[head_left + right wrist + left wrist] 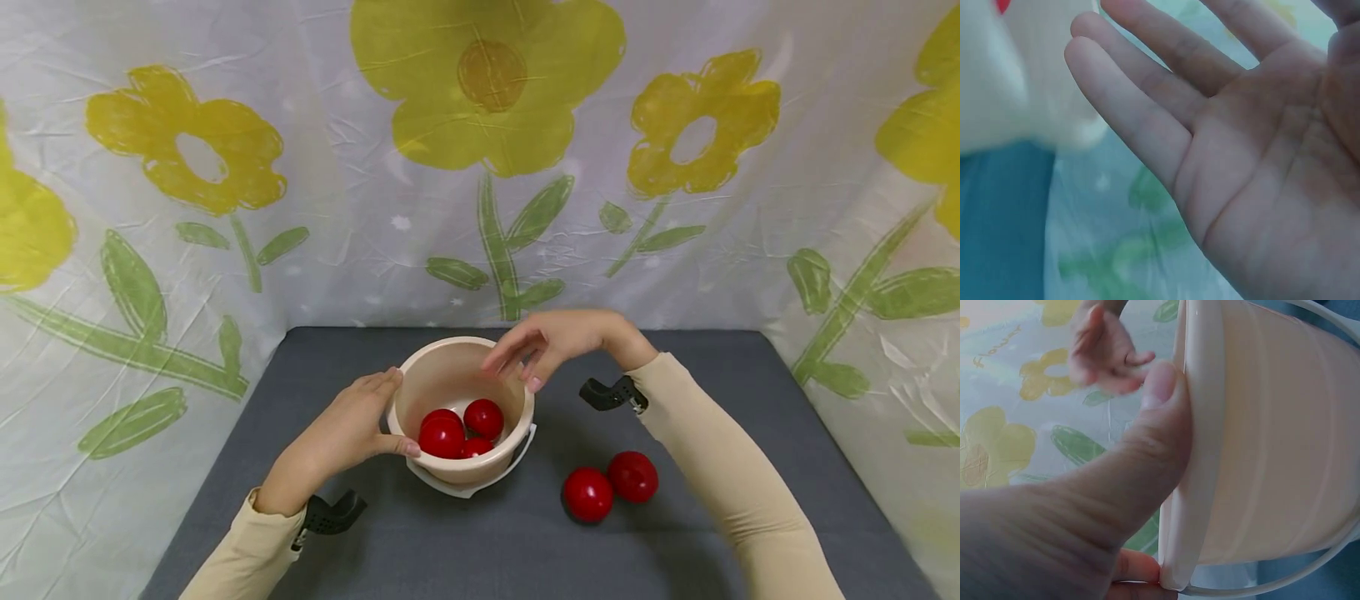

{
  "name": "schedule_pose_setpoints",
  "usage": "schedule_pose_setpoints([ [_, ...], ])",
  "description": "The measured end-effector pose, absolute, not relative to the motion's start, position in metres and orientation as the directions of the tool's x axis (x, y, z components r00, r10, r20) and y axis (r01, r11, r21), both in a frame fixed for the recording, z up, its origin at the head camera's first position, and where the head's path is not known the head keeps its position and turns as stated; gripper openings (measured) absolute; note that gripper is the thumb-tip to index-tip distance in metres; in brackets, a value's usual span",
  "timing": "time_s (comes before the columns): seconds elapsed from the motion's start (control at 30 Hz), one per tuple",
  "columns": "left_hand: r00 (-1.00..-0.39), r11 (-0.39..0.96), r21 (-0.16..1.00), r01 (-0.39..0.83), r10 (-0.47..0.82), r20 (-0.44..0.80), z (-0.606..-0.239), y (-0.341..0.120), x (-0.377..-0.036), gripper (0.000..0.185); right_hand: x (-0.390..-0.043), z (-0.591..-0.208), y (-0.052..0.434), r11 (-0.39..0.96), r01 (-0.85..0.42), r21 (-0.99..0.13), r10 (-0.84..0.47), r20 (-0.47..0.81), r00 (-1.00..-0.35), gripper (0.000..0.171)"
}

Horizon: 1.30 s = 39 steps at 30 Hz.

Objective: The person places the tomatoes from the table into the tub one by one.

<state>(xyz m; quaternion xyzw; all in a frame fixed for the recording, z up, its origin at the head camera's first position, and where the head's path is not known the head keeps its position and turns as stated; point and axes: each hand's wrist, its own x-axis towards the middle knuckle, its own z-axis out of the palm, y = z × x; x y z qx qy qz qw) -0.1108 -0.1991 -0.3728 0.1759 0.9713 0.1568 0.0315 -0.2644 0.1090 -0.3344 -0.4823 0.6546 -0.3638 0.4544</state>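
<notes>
A pale peach bucket (467,473) with a white handle stands on the dark grey table, and several shiny red balls (441,435) lie at its bottom. My left hand (347,429) holds the bucket's left side at the rim, its thumb on the near edge and its fingers farther back. The left wrist view shows that thumb (1163,419) along the outside of the rim. Over the bucket's right rim hovers my right hand (566,340), palm down with the fingers loosely bent and apart. Its bare palm (1260,162) faces the right wrist camera and holds nothing.
Two more red balls (588,494) sit side by side on the table (420,550), right of the bucket and below the right forearm. A white cloth (337,250) printed with yellow flowers hangs behind the table and along both sides.
</notes>
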Motion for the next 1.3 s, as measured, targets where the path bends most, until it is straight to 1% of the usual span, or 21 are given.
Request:
schedule_pose_setpoints([
  [0.13,-0.939,0.887,0.33,0.323,0.344,-0.006,-0.374,-0.2,-0.11,0.108,-0.257,-0.344,0.149,0.292,-0.292,-0.911,-0.946,-0.23,-0.228,0.059],
  [0.27,-0.942,0.887,0.344,0.309,0.334,-0.016,-0.375,-0.202,-0.111,0.108,-0.246,-0.363,0.184,0.321,-0.331,-0.888,-0.919,-0.206,-0.337,0.057],
  [0.4,-0.942,0.885,0.352,0.304,0.334,-0.026,-0.375,-0.202,-0.111,0.108,-0.23,-0.384,0.216,0.393,-0.358,-0.847,-0.864,-0.207,-0.459,0.058],
  [0.5,-0.942,0.885,0.355,0.302,0.334,-0.03,-0.374,-0.202,-0.111,0.108,-0.217,-0.401,0.234,0.449,-0.37,-0.813,-0.827,-0.222,-0.516,0.058],
  [0.57,-0.942,0.883,0.357,0.304,0.334,-0.026,-0.374,-0.201,-0.112,0.108,-0.209,-0.413,0.245,0.469,-0.368,-0.803,-0.814,-0.231,-0.533,0.057],
  [0.67,-0.943,0.88,0.366,0.301,0.332,-0.021,-0.374,-0.201,-0.112,0.109,-0.197,-0.429,0.259,0.476,-0.346,-0.808,-0.806,-0.244,-0.538,0.055],
  [0.93,-0.942,0.879,0.363,0.31,0.337,-0.01,-0.373,-0.201,-0.113,0.11,-0.177,-0.464,0.28,0.42,-0.274,-0.865,-0.821,-0.233,-0.521,0.058],
  [1.03,-0.941,0.878,0.365,0.31,0.338,-0.012,-0.373,-0.2,-0.113,0.11,-0.173,-0.472,0.282,0.407,-0.234,-0.883,-0.821,-0.242,-0.516,0.058],
  [1.13,-0.942,0.879,0.363,0.309,0.337,-0.013,-0.373,-0.2,-0.113,0.11,-0.17,-0.476,0.283,0.409,-0.235,-0.882,-0.817,-0.239,-0.524,0.059],
  [1.3,-0.943,0.881,0.366,0.301,0.331,-0.02,-0.372,-0.199,-0.113,0.11,-0.169,-0.481,0.285,0.398,-0.204,-0.894,-0.811,-0.24,-0.533,0.059],
])
